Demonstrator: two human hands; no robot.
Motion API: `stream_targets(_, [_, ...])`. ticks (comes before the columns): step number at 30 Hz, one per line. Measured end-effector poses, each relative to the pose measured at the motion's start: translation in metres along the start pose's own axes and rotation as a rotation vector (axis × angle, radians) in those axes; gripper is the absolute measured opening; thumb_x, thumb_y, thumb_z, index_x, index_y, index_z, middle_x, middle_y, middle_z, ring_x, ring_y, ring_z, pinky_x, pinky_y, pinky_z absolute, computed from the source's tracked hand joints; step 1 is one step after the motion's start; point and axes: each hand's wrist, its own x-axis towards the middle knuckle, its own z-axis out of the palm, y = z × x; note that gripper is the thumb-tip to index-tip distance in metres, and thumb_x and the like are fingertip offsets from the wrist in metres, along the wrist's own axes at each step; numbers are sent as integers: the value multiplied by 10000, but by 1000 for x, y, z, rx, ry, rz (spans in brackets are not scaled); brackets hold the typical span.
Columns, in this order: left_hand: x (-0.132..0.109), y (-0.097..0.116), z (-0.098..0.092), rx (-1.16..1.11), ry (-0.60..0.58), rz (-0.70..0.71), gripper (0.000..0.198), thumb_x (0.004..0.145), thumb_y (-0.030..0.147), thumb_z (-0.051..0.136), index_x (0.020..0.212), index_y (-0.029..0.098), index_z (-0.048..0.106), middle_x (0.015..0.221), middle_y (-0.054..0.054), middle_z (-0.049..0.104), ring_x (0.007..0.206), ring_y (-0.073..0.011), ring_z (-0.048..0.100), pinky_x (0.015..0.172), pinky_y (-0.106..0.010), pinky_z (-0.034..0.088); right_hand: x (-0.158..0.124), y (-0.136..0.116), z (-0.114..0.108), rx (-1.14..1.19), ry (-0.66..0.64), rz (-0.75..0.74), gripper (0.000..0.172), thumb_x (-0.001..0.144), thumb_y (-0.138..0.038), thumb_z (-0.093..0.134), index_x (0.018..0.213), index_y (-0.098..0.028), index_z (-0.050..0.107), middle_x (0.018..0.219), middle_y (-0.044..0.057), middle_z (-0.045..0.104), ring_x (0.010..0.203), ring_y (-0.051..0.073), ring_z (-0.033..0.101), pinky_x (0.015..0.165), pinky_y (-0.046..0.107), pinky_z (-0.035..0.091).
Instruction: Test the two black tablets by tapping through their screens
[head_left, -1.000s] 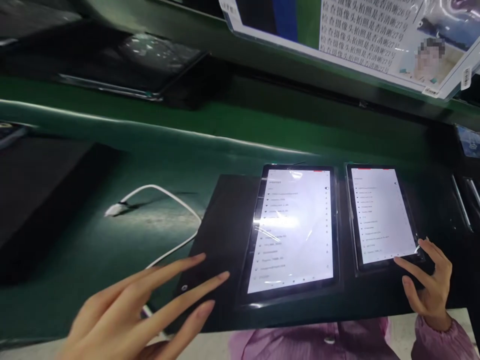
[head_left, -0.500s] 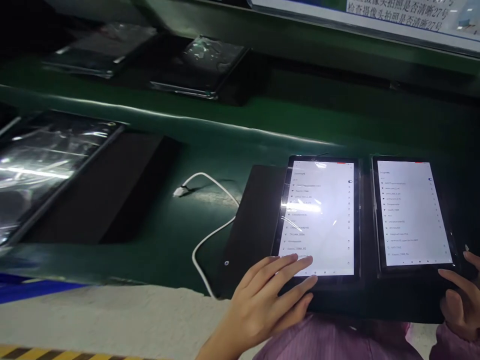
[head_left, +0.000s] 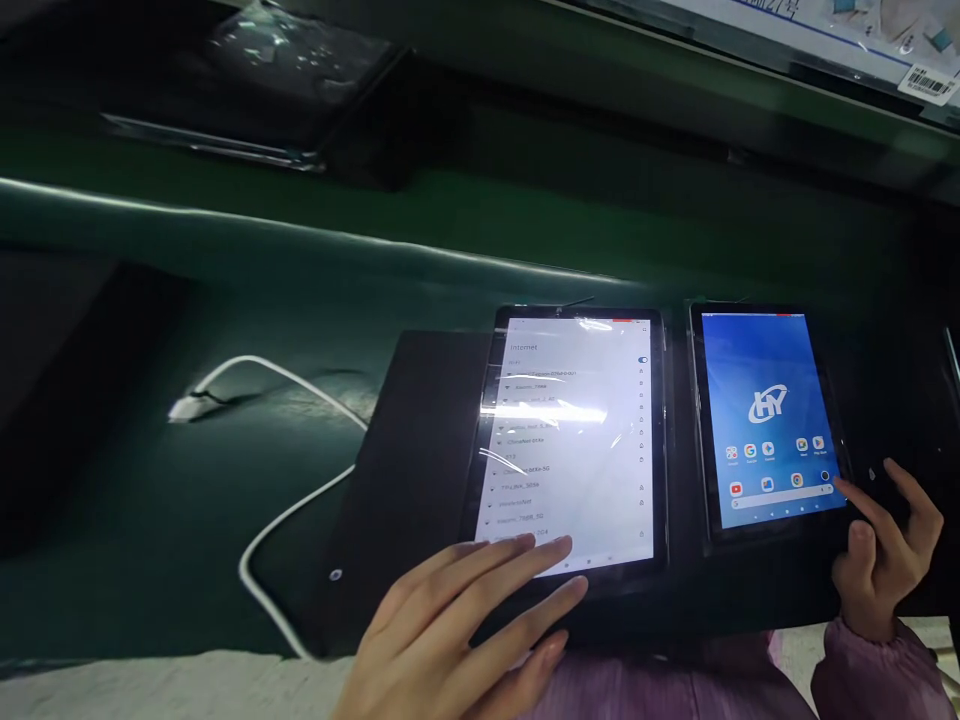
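Observation:
Two lit tablets lie side by side on a dark mat [head_left: 405,450] on the green bench. The left tablet [head_left: 574,440] shows a white list screen. My left hand [head_left: 457,630] rests flat over its lower left corner, fingers spread, fingertips on the bottom of the screen. The right tablet [head_left: 772,415] shows a blue home screen with app icons. At its lower right corner is my right hand [head_left: 881,545], index fingertip touching the screen edge, the other fingers curled. Neither hand holds anything.
A white cable [head_left: 277,500] with a loose plug [head_left: 184,407] snakes over the green surface [head_left: 187,300] left of the mat. Dark wrapped tablets [head_left: 255,90] lie on the far strip. A printed sheet [head_left: 862,30] hangs top right. My pink sleeve [head_left: 870,680] shows below.
The right tablet's screen has switched from a white list to a blue home screen. My right index finger moved onto its lower right edge. The head view shifted back to the right.

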Motion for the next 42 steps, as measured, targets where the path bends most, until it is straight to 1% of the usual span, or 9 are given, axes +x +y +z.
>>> stream_targets(4, [7, 3, -1, 0, -3, 18, 227, 996, 172, 554, 1033, 294, 742, 1062, -10, 762, 1007, -218, 692, 925, -361, 535, 3, 0, -3, -10, -87, -42, 398, 1071, -367, 484, 978, -178, 821, 1377, 122, 665, 1202, 371, 627, 947, 501, 453])
stream_targets(10, [13, 7, -2, -4, 45, -10, 214, 1027, 203, 539, 987, 275, 737, 1026, -10, 772, 972, -214, 696, 900, -367, 527, -1, 3, -6, 31, 72, 1, 367, 1032, -333, 531, 944, -151, 837, 1283, 149, 711, 861, 259, 609, 657, 387, 416])
stream_targets(15, [20, 2, -7, 41, 12, 35, 212, 1019, 186, 553, 947, 265, 736, 977, -10, 780, 939, -208, 697, 846, -350, 525, -1, 8, -7, 59, 90, -9, 352, 1033, -315, 537, 973, -152, 843, 1255, 151, 723, 674, 201, 559, 561, 374, 399])
stream_targets(18, [19, 0, -6, 39, 13, 41, 219, 1022, 189, 550, 905, 255, 724, 954, 1, 784, 929, -201, 706, 850, -347, 530, 2, 13, -6, 68, 119, -75, 375, 1038, -325, 543, 866, -152, 829, 1149, 140, 756, 585, 162, 528, 507, 341, 377])
stream_targets(22, [11, -3, -3, 33, 57, 57, 209, 1014, 210, 544, 915, 250, 724, 932, -1, 783, 901, -197, 711, 848, -344, 542, 7, 16, -1, 67, 221, -122, 439, 1039, -324, 544, 711, -140, 772, 1004, 147, 772, 590, 190, 607, 498, 332, 403])
stream_targets(26, [2, -5, 1, 35, 152, 13, 214, 1001, 230, 532, 922, 262, 729, 930, -1, 767, 892, -205, 707, 845, -354, 546, 10, 19, 4, 62, 272, -157, 459, 1016, -329, 547, 643, -137, 732, 965, 138, 778, 450, 118, 481, 426, 304, 323])
stream_targets(33, [3, -2, 3, 17, 140, -10, 211, 984, 213, 533, 902, 256, 723, 935, -8, 762, 906, -220, 693, 865, -370, 536, 9, 25, 4, 112, 267, -235, 454, 1027, -315, 563, 639, -132, 712, 1044, 132, 781, 367, 31, 291, 387, 275, 265])
stream_targets(38, [21, 2, 2, 1, 63, 26, 283, 1047, 262, 491, 920, 246, 743, 1009, -28, 766, 959, -218, 678, 920, -355, 505, 1, 15, 2, 49, 242, -80, 412, 1050, -321, 529, 767, -153, 777, 1078, 126, 767, 505, 125, 436, 484, 321, 312])
stream_targets(42, [36, 0, -3, -14, -57, 82, 503, 1134, 429, 301, 1057, 243, 762, 1106, -50, 766, 1042, -227, 665, 993, -361, 460, 1, 8, 1, 58, 228, -70, 398, 1052, -332, 531, 833, -156, 812, 1074, 136, 766, 592, 179, 539, 524, 345, 361])
